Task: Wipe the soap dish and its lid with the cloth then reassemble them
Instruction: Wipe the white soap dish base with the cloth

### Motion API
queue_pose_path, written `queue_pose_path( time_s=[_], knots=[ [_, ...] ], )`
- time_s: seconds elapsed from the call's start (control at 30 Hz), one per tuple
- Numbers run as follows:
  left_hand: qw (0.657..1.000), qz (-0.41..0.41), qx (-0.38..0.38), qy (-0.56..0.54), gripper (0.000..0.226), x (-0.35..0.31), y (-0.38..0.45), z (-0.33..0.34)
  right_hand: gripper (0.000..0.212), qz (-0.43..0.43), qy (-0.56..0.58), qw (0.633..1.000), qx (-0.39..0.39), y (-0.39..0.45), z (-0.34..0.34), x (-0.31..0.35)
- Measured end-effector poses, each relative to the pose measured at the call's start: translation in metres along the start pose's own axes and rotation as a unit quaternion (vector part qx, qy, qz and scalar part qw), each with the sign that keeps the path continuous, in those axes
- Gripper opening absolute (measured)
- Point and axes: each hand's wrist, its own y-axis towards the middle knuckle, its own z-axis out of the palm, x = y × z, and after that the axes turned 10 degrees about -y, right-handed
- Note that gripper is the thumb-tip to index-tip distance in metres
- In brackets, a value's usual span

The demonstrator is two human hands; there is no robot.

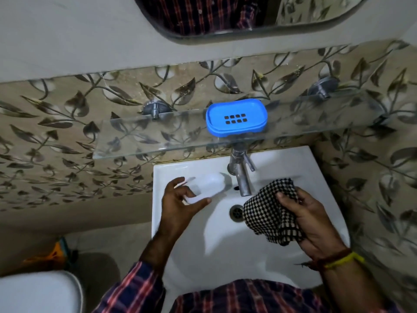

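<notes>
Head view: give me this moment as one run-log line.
left hand: holds clear lid over sink | right hand: holds checked cloth | blue soap dish: on glass shelf | reassembly: not done

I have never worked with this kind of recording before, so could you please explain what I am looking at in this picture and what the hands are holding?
There is no machine here. A person wears one wide-angle camera on the head, so the single picture looks forward and down at their own two bare hands over a white washbasin with a metal tap.

The left hand grips a clear, blurred plastic piece, probably the soap dish's lid. The right hand holds a bunched black-and-white checked cloth.

Above the basin, a glass shelf is fixed to the leaf-patterned wall. On it sits the blue soap dish, uncovered, with drain holes in its middle. Higher up is the lower edge of a mirror.
</notes>
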Motion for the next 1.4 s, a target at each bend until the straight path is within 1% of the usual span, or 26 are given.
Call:
queue_pose_path(
  time_s=[0.07, 0.1, 0.17, 0.2, 0.23, 0.3, 0.33, 0.4, 0.43, 0.47, 0.5, 0.53, 0.57, 0.6, 0.67, 0.7, 0.77, 0.83, 0.87, 0.93, 1.0, 1.07, 1.13, 1.27, 1.33, 1.4],
  knots=[
    [0.988, 0.092, 0.023, 0.122, 0.051, -0.019, -0.005, -0.005, 0.025, -0.038, -0.012, 0.999, -0.012, -0.002, 0.001, 0.001],
    [0.976, 0.114, 0.05, 0.178, 0.052, -0.028, -0.006, -0.007, 0.023, -0.051, -0.017, 0.998, -0.017, -0.002, 0.0, 0.002],
    [0.948, 0.108, 0.109, 0.28, 0.042, -0.049, -0.008, -0.005, 0.021, -0.07, -0.033, 0.997, -0.027, -0.002, -0.004, 0.003],
    [0.926, 0.104, 0.138, 0.337, 0.03, -0.057, -0.008, -0.002, 0.02, -0.08, -0.047, 0.995, -0.032, -0.001, -0.005, 0.003],
    [0.891, 0.107, 0.169, 0.407, 0.026, -0.064, -0.008, 0.004, 0.019, -0.095, -0.069, 0.992, -0.037, 0.0, -0.007, 0.003],
    [0.799, 0.117, 0.236, 0.541, 0.064, -0.067, -0.01, 0.02, 0.02, -0.141, -0.114, 0.983, -0.041, 0.002, -0.01, 0.002],
    [0.77, 0.119, 0.25, 0.575, 0.076, -0.068, -0.012, 0.028, 0.023, -0.164, -0.131, 0.977, -0.035, 0.003, -0.011, 0.001],
    [0.745, 0.118, 0.264, 0.601, 0.086, -0.07, -0.019, 0.042, 0.025, -0.193, -0.165, 0.967, -0.02, 0.008, -0.014, -0.002],
    [0.751, 0.1, 0.273, 0.593, 0.091, -0.071, -0.02, 0.046, 0.023, -0.196, -0.183, 0.963, -0.018, 0.011, -0.017, -0.005],
    [0.765, 0.068, 0.288, 0.572, 0.098, -0.074, -0.02, 0.047, 0.021, -0.195, -0.197, 0.961, -0.017, 0.014, -0.02, -0.007],
    [0.789, 0.036, 0.303, 0.533, 0.102, -0.078, -0.02, 0.045, 0.019, -0.19, -0.205, 0.96, -0.017, 0.017, -0.024, -0.01],
    [0.826, 0.008, 0.311, 0.471, 0.102, -0.08, -0.019, 0.041, 0.018, -0.186, -0.212, 0.959, -0.017, 0.019, -0.028, -0.013],
    [0.857, -0.005, 0.311, 0.41, 0.099, -0.081, -0.017, 0.036, 0.018, -0.186, -0.221, 0.957, -0.016, 0.02, -0.031, -0.015],
    [0.876, -0.01, 0.307, 0.371, 0.097, -0.082, -0.017, 0.031, 0.017, -0.186, -0.234, 0.954, -0.013, 0.02, -0.033, -0.016],
    [0.9, -0.006, 0.298, 0.319, 0.1, -0.081, -0.018, 0.022, 0.015, -0.192, -0.277, 0.941, 0.004, 0.017, -0.031, -0.015],
    [0.91, -0.001, 0.295, 0.293, 0.103, -0.081, -0.019, 0.018, 0.019, -0.198, -0.306, 0.931, 0.017, 0.014, -0.027, -0.013],
    [0.931, 0.006, 0.293, 0.219, 0.107, -0.083, -0.024, 0.014, 0.034, -0.209, -0.353, 0.911, 0.053, 0.005, -0.014, -0.006],
    [0.953, -0.008, 0.292, 0.08, 0.106, -0.083, -0.032, 0.013, 0.043, -0.211, -0.374, 0.898, 0.092, -0.004, 0.001, 0.0],
    [0.958, -0.022, 0.285, -0.009, 0.104, -0.082, -0.036, 0.013, 0.042, -0.214, -0.374, 0.896, 0.109, -0.007, 0.008, 0.002],
    [0.955, -0.044, 0.246, -0.162, 0.096, -0.08, -0.046, 0.015, 0.036, -0.227, -0.356, 0.896, 0.141, -0.013, 0.018, 0.006],
    [0.945, -0.045, 0.204, -0.253, 0.082, -0.082, -0.055, 0.018, 0.03, -0.237, -0.324, 0.901, 0.165, -0.02, 0.026, 0.011],
    [0.939, -0.038, 0.187, -0.286, 0.067, -0.087, -0.066, 0.026, 0.026, -0.243, -0.304, 0.904, 0.176, -0.025, 0.033, 0.015],
    [0.933, -0.049, 0.186, -0.304, 0.06, -0.087, -0.074, 0.034, 0.021, -0.23, -0.289, 0.91, 0.186, -0.026, 0.04, 0.018],
    [0.931, -0.089, 0.177, -0.308, 0.061, -0.088, -0.076, 0.042, 0.012, -0.127, -0.164, 0.95, 0.232, -0.033, 0.051, 0.018],
    [0.93, -0.102, 0.169, -0.309, 0.066, -0.09, -0.074, 0.043, 0.011, -0.075, -0.11, 0.966, 0.221, -0.037, 0.055, 0.018],
    [0.926, -0.106, 0.174, -0.317, 0.068, -0.093, -0.072, 0.045, 0.01, -0.046, -0.086, 0.98, 0.173, -0.039, 0.061, 0.019]
  ],
)
